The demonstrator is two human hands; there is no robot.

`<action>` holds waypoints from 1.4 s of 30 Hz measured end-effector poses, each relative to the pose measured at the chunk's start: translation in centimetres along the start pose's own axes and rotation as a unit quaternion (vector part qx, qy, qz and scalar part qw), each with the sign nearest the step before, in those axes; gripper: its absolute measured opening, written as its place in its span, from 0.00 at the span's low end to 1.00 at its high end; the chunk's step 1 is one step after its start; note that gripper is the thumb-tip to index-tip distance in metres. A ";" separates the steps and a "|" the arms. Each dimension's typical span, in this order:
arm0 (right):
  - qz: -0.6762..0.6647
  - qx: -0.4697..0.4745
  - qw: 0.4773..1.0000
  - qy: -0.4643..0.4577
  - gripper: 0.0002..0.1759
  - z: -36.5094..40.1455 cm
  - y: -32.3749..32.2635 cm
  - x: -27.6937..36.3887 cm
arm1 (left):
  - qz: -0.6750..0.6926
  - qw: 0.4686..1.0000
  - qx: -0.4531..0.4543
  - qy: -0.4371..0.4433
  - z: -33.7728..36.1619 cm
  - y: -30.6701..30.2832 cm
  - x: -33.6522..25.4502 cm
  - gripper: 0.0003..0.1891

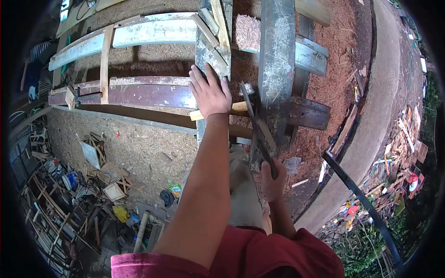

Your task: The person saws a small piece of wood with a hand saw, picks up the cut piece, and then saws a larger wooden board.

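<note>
My right hand [272, 180] is wrapped round the handle of a handsaw [256, 124], whose long dark blade is seen nearly edge-on and points away from me. The blade crosses a short yellowish wood strip [239, 108] near its right end. My left hand [212, 95] lies flat with fingers stretched out on the strip and the worn plank [200, 60] beneath; the palm hides part of the strip. Several thin wood offcuts [209, 28] rest on that plank beyond my fingertips.
A second worn plank [276, 51] runs parallel on the right. Long white [155, 31] and maroon [139, 96] boards lie crosswise, with a hammer [90, 96] on the maroon one. Shavings [340, 69] cover the ground. Scrap wood [51, 204] is heaped at left; a dark pole [361, 199] slants at right.
</note>
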State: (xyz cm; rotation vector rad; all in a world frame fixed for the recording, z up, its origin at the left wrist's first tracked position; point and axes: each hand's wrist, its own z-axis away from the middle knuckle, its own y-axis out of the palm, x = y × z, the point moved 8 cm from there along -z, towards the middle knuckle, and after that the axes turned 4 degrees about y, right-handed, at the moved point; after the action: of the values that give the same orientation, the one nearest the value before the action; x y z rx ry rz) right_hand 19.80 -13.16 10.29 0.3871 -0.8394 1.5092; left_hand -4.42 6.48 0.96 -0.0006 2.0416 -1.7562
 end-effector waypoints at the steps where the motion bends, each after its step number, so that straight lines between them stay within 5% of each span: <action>1: 0.031 0.007 0.999 -0.008 0.12 0.1 0.0 0.0 | 0.004 1.000 -0.001 0.000 0.0 0.0 0.0 0.35; 7: 0.010 0.009 0.998 0.057 0.11 0.4 1.4 2.6 | -0.007 0.998 0.050 -0.027 -0.4 -0.1 -0.1 0.37; 13: 0.033 -0.019 0.999 0.018 0.12 -0.5 2.2 6.3 | 0.007 0.998 0.059 -0.027 -0.3 0.3 0.1 0.39; 22: 0.059 0.100 0.993 0.000 0.11 -1.2 3.5 8.7 | 0.000 0.996 0.080 -0.038 -0.4 0.5 0.3 0.41; 31: -0.018 0.029 0.995 0.096 0.13 -1.5 2.6 6.0 | 0.003 0.994 0.099 -0.044 -0.5 0.7 0.4 0.42; 42: 0.089 -0.015 0.996 -0.015 0.18 -3.1 3.7 8.3 | 0.020 0.996 0.086 -0.032 -0.6 0.2 0.1 0.45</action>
State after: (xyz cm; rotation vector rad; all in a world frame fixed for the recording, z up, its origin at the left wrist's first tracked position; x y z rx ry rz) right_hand 15.85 -4.79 12.90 0.3212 -0.9390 1.6570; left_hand -4.67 7.06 0.79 0.0361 1.8277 -1.8775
